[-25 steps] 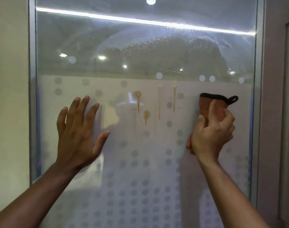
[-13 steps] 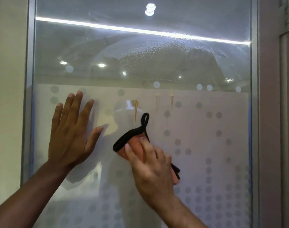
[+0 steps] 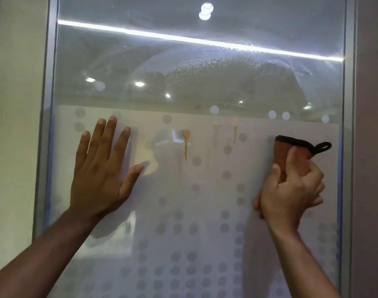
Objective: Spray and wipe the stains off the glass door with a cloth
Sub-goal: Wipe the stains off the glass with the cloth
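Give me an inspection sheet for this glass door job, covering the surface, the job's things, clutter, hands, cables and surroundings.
Surface: glass door, frosted dotted film on the lower part, clear above with spray droplets and light reflections.
Job's things: orange cloth with black trim and loop, pressed to the glass at the right. Three drip stains remain: a darker brown stain, two fainter stains to its right. No spray bottle seen.
Clutter: nothing seen.
Hands: left hand flat on the glass, fingers spread; right hand clenched around the cloth.
Cables: nothing seen.
Surroundings: metal frame on both sides, pale wall at the left.
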A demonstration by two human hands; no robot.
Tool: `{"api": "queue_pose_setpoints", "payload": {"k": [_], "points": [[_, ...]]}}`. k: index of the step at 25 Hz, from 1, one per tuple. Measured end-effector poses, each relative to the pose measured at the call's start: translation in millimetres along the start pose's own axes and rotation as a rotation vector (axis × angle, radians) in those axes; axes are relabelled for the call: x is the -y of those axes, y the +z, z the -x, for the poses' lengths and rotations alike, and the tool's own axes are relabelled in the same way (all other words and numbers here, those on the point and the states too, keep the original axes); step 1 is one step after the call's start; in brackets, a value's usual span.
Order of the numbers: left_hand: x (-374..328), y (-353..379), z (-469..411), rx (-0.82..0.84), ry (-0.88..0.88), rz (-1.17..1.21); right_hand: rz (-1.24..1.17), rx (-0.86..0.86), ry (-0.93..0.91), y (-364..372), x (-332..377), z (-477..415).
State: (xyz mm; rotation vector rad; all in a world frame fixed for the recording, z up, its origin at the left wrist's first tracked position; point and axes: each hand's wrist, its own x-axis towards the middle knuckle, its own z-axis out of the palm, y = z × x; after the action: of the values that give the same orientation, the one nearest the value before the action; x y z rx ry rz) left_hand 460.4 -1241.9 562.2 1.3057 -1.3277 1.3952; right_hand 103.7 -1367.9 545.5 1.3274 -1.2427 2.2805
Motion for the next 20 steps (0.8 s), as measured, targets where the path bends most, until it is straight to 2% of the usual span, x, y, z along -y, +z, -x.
{"api": "queue_pose_setpoints", "payload": {"k": [5, 10, 12, 13, 14, 20], "points": [[-1.8, -0.3, -0.9, 0.004, -0.004, 0.001, -0.018, 0.075, -0.267, 18.5, 50.2, 64.3], [0.1, -1.7, -0.3, 0.010, 0.007, -0.007, 0.047, 0.287, -0.789, 4.8, 52.3, 151.0], [1.0, -1.6, 0.3, 0.012, 0.011, -0.003, 0.108, 0.310, -0.971, -0.7, 36.1, 147.4], [1.2, -1.6, 0.5, 0.013, 0.013, 0.001, 0.131, 0.301, -0.998, -1.5, 29.1, 133.0], [1.4, -1.4, 0.6, 0.012, 0.012, 0.004, 0.138, 0.280, -0.964, -1.2, 24.3, 114.2], [-0.5, -2.6, -1.1, -0.002, 0.010, 0.001, 0.079, 0.065, -0.437, 10.9, 37.0, -53.2]]}}
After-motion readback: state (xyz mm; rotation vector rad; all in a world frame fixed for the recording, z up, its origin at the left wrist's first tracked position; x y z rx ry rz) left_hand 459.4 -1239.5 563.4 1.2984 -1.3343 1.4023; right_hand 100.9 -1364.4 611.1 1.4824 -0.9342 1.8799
